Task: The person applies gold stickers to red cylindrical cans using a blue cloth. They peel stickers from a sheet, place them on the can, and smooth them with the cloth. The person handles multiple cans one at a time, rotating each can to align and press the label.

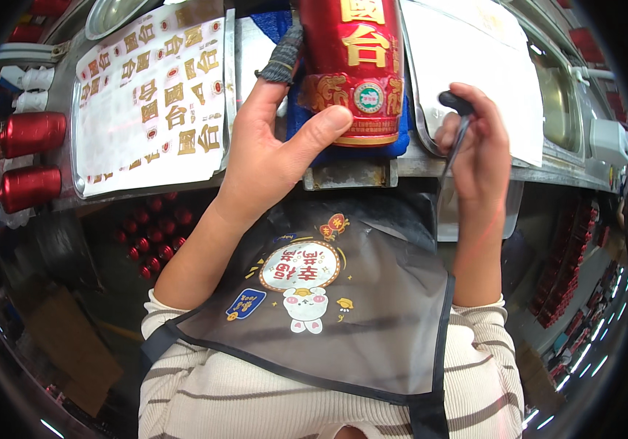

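**Listener:** Where is the bottle, and which hand has it?

**Operator:** From my remote feed, a red bottle (354, 66) with gold decoration lies on a blue pad (400, 144) at the near edge of the metal table (416, 167). Its long axis runs straight away from me, base end nearest. My left hand (270, 154) is on it: the thumb presses across the gold band at the base, and the other fingers (259, 99) reach up along the bottle's left side, clasping it. I see a dark knitted cuff or cloth (282, 58) just beyond those fingertips; I cannot tell what it belongs to.

**Listener:** And the right hand?

**Operator:** My right hand (478, 150) hovers just right of the bottle, not touching it, curled around a thin dark tool (457, 128) with a rounded black top. The left hand is plainly the nearer one.

**Listener:** What lies around them?

**Operator:** To the left, a white sheet of red and gold stickers (153, 95) rests in a metal tray. To the right, a plain white sheet (475, 66). At the far left, two more red bottles (30, 157) lie on their sides. Under the table's edge I see rows of red caps (153, 238). Nearest me are a dark translucent apron (343, 307) with a cartoon print and a striped sweater.
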`<state>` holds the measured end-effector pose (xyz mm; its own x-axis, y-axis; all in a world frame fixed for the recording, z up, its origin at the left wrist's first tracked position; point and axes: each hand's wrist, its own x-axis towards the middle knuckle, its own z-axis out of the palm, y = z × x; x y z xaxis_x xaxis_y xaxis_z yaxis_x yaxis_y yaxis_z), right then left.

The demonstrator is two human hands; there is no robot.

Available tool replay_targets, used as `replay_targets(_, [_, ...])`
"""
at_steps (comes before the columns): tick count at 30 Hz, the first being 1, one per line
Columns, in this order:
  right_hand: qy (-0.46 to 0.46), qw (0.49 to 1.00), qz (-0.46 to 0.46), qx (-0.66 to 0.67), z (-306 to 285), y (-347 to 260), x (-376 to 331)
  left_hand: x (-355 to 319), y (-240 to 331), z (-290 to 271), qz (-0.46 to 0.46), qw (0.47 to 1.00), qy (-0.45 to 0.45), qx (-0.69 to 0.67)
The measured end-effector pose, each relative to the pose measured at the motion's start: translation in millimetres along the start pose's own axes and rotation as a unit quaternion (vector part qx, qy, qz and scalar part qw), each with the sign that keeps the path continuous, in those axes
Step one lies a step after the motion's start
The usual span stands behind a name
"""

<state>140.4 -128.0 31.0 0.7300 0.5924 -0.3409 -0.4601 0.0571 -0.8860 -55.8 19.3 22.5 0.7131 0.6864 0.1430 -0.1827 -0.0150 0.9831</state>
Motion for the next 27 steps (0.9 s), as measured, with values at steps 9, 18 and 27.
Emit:
replay_targets(9, [-0.099,0.923,-0.278,-0.246,66.0,-4.7,-43.8,4.6,-2.4,10.2,0.012,0.999,0.039,0.022])
replay_targets(18, [-0.096,0.888,-0.369,-0.258,46.6,-4.3,-38.6,1.8,-2.9,20.9,0.017,0.997,0.072,0.016])
replay_targets(27, [-0.001,0.946,-0.229,-0.228,28.3,9.4,-18.0,-6.5,13.3,5.8,0.199,0.816,-0.043,0.542])
